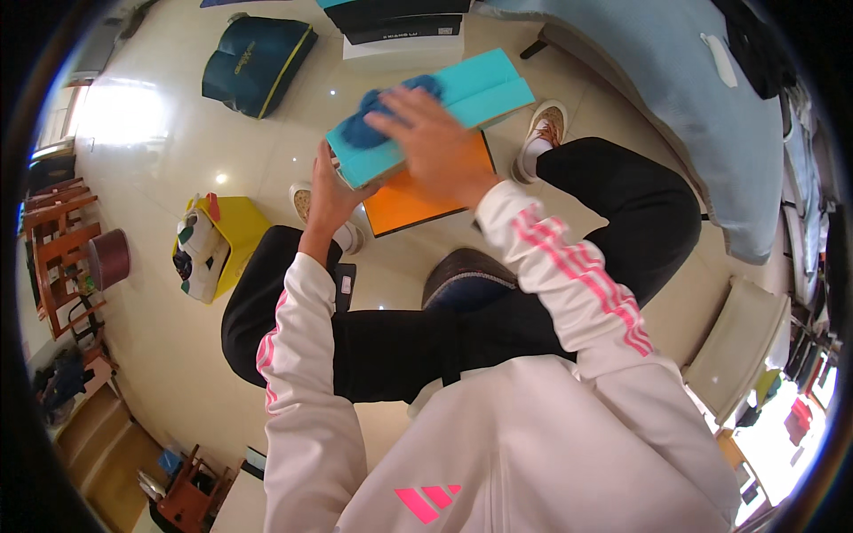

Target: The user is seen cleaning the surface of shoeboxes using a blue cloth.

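A long turquoise box (487, 87) is held up in front of me, tilted with its right end farther away. My left hand (329, 194) grips its near left corner, thumb along the end and the other fingers partly hidden beneath. On the box's top lies a crumpled dark blue cloth (360, 133). My right hand (431, 142) presses on this cloth with its fingers over it, somewhat smeared by motion. Under the turquoise box, low between my feet, sits a flat orange box (409, 210) with dark edges.
Farther off stand a dark green bag (253, 67) and a stack with a white box (404, 51). A yellow bag (244, 233) with shoes (203, 253) is at my left. A sofa under a light blue cover (657, 98) fills the right. My shoes (548, 123) flank the orange box.
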{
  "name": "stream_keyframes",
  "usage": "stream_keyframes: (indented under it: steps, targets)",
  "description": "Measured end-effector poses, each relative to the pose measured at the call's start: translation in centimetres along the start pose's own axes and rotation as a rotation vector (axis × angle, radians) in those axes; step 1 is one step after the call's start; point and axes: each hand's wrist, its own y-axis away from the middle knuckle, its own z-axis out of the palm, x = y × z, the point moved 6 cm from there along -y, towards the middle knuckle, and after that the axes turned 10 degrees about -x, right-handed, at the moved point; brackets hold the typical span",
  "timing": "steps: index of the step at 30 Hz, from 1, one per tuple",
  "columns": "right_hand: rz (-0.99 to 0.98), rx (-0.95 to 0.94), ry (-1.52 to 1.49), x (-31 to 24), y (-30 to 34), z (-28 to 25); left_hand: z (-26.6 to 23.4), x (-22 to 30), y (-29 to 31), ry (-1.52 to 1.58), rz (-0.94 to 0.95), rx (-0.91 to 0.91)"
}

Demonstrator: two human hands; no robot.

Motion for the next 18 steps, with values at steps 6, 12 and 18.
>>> stream_keyframes:
  steps: [6, 12, 18]
  targets:
    - [0.290, 0.190, 0.114, 11.3, 3.1, -6.1, -0.6, 0.0, -0.7, -0.013, -0.057, 0.006]
    - [0.209, 0.177, 0.171, 4.3, 1.4, -0.9, -0.2, 0.8, -0.7, -0.106, -0.021, 0.002]
    - [0.008, 0.067, -0.031, -6.5, 0.0, 4.0, 0.6, -1.7, -0.7, -0.007, 0.077, 0.000]
